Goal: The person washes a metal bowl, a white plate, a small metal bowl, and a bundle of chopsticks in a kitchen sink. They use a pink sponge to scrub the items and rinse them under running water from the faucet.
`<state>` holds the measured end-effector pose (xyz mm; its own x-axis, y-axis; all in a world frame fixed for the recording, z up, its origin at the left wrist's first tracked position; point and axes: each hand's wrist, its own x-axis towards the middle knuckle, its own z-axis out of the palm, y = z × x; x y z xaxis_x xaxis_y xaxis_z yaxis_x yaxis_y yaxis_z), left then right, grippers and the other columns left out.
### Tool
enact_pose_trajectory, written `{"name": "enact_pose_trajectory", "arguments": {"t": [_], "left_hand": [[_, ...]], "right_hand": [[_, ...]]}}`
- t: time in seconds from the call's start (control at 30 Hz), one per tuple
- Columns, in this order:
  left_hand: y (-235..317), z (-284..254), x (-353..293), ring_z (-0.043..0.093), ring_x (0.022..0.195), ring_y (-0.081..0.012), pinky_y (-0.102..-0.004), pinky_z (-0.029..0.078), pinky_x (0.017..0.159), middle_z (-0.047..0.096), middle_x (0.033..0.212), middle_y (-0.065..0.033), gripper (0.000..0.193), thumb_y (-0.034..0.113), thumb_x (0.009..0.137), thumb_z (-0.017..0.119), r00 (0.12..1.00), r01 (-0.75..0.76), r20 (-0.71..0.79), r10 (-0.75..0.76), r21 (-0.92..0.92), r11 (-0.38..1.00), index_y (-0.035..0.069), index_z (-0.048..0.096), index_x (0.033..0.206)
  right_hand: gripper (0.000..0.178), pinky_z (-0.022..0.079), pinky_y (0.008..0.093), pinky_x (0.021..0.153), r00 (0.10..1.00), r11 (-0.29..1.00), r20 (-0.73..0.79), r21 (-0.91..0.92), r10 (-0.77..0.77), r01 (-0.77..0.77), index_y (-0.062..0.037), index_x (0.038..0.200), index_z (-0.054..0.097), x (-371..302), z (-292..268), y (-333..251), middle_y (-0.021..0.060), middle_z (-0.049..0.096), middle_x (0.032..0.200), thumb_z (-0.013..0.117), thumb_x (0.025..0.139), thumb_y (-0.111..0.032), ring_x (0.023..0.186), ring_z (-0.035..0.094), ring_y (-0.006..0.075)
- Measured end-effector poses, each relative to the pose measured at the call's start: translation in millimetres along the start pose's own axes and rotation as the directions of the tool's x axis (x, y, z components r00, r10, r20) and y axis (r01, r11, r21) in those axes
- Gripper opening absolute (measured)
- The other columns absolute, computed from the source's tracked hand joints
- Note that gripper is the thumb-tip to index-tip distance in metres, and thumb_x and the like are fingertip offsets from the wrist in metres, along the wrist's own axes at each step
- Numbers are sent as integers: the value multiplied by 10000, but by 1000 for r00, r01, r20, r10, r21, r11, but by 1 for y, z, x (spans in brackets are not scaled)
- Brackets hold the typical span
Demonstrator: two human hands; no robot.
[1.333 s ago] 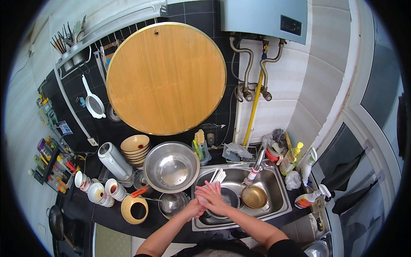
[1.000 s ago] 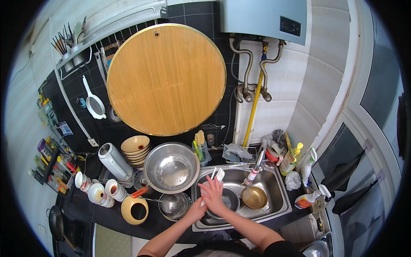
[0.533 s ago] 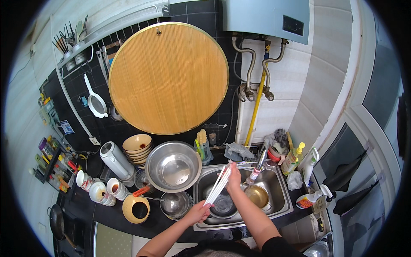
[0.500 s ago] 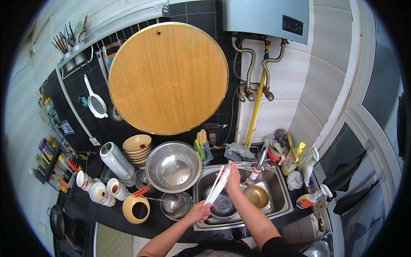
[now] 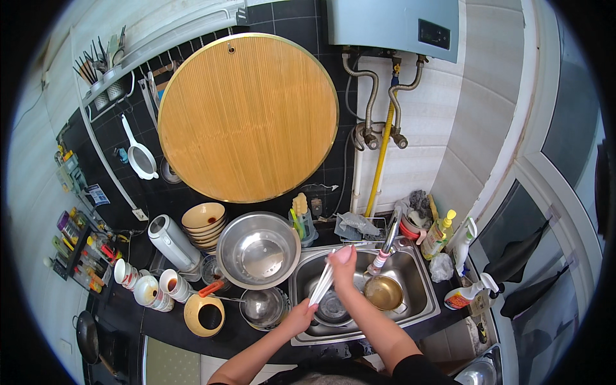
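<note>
Both hands now hold one bundle of pale chopsticks (image 5: 323, 282) slanted over the sink (image 5: 420, 301): left hand (image 5: 300, 314) grips the low end, right hand (image 5: 342, 264) the top. A second ago they were clasped together lower down. Nearby sit two steel bowls, one brass pot (image 5: 384, 292), one stack of ceramic bowls (image 5: 204, 224).

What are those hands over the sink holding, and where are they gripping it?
A bundle of pale chopsticks, held over the sink. The left hand grips the lower ends; the right hand closes around the upper part.
</note>
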<state>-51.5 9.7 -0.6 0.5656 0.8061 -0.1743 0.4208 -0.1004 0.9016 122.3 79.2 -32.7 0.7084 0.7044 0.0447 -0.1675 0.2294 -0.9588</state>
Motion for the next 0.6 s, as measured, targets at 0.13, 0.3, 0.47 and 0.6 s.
{"name": "enact_pose_trajectory", "arguments": {"t": [0.13, 0.3, 0.47, 0.6], "left_hand": [[28, -12, -7, 249, 432, -45, -188, 178, 357, 295, 568, 46, 251, 343, 917, 393, 903, 400, 372, -216, -541, 740, 100, 444, 881], [24, -21, 9, 242, 428, -37, -182, 172, 354, 307, 569, 48, 299, 376, 914, 398, 872, 461, 479, -96, -742, 487, 90, 449, 841], [-11, -16, 24, 459, 561, -97, -218, 375, 520, 514, 715, -13, 393, 423, 905, 396, 968, 208, 242, -73, -601, 772, 55, 529, 936], [9, -49, 29, 580, 907, -260, -402, 456, 799, 566, 1039, -195, 779, 656, 818, 247, 893, 427, 389, -228, -571, 701, -14, 469, 1147]], "right_hand": [[455, 507, 399, 709, 862, 643, 427, 585, 274, -494, -78, 1188, 385, 9, -4, -33, 119, 572, 993, 505, 860, -371, 841, 575, 240], [391, 469, 361, 788, 649, 694, 707, 317, 282, -646, -51, 1153, 407, -49, 9, -64, 89, 550, 913, 508, 868, -298, 896, 564, 237], [305, 474, 334, 736, 763, 920, 609, 136, 215, -368, -37, 1094, 440, -61, 7, -57, 69, 554, 836, 561, 828, -126, 830, 583, 205], [279, 463, 359, 737, 797, 881, 587, -294, -140, 371, -45, 1039, 496, -62, -16, -52, 111, 572, 886, 581, 780, -101, 822, 581, 264]]}}
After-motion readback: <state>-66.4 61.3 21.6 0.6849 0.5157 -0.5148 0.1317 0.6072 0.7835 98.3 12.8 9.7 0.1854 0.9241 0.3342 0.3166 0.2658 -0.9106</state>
